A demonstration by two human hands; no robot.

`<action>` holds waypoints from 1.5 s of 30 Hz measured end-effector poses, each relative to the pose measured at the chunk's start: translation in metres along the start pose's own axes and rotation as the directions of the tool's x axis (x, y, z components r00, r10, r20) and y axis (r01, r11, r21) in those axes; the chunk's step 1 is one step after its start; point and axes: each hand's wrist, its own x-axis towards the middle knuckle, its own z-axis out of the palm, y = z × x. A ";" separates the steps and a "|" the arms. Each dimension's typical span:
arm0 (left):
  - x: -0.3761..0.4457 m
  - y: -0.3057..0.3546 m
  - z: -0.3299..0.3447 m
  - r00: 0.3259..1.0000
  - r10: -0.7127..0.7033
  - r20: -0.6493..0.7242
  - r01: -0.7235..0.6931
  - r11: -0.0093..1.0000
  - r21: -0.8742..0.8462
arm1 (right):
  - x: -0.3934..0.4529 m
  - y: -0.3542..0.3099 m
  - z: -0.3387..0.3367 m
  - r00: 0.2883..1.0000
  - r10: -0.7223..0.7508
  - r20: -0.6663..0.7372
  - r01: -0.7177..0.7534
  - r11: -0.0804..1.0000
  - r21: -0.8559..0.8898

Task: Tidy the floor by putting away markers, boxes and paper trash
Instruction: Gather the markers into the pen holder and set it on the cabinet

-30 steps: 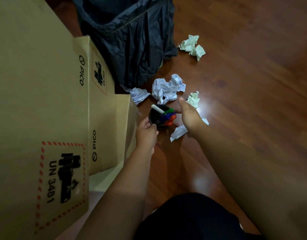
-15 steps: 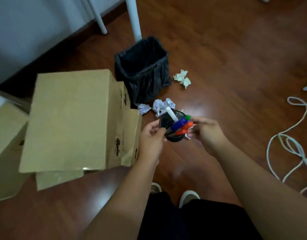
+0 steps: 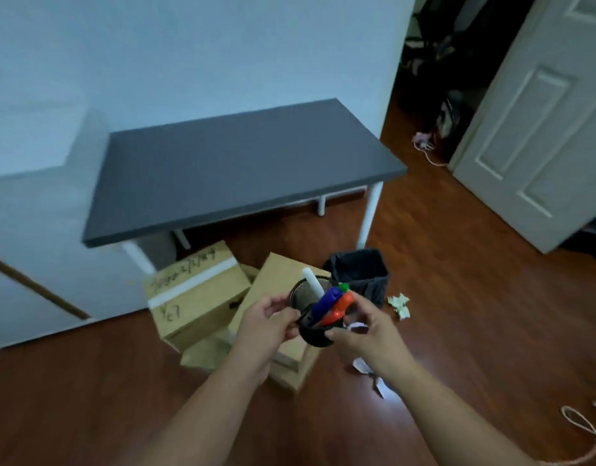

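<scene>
I hold a black mesh pen cup (image 3: 315,334) in the air in front of me, tilted a little. My left hand (image 3: 266,317) grips its left rim and my right hand (image 3: 367,327) grips its right side. Several markers (image 3: 330,302) stick out of it: white, blue, green and orange-red. Below the cup lie cardboard boxes (image 3: 195,294) on the wooden floor. Crumpled paper (image 3: 400,305) lies right of a black-lined trash bin (image 3: 360,274). More paper scraps (image 3: 368,371) lie under my right wrist.
A dark grey table (image 3: 236,169) with white legs stands against the wall behind the boxes. An open white door (image 3: 538,129) is at the right. A cord (image 3: 582,428) loops on the floor at the lower right.
I have lifted the cup of markers off the floor with both hands and stood up. My view has swung up from the floor to the table, wall and door.
</scene>
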 end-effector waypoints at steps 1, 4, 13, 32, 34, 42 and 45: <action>-0.008 0.015 -0.018 0.999 0.038 -0.014 -0.038 0.999 -0.018 | 0.005 -0.019 0.016 0.999 -0.039 0.013 0.039 0.999 -0.003; -0.031 0.054 -0.086 0.984 0.172 -0.038 -0.171 0.985 0.013 | 0.022 -0.067 0.075 0.988 -0.127 0.087 0.126 0.992 0.016; -0.064 0.140 -0.360 0.908 0.363 -0.209 -0.364 0.931 0.032 | 0.068 -0.212 0.333 0.904 -0.325 0.277 0.289 0.943 0.163; 0.179 0.280 -0.523 0.944 0.317 -0.091 -0.287 0.926 0.245 | 0.330 -0.322 0.453 0.945 -0.303 0.121 0.297 0.953 0.066; 0.219 0.301 -0.543 0.952 0.293 -0.084 -0.268 0.936 0.227 | 0.372 -0.335 0.467 0.949 -0.296 0.106 0.293 0.955 0.047; 0.371 0.353 -0.593 0.970 0.242 -0.016 -0.235 0.953 0.191 | 0.521 -0.350 0.512 0.978 -0.206 -0.020 0.207 0.978 0.013; 0.443 0.369 -0.612 0.981 0.189 0.038 -0.193 0.957 0.219 | 0.582 -0.348 0.532 0.987 -0.132 -0.094 0.138 0.989 0.056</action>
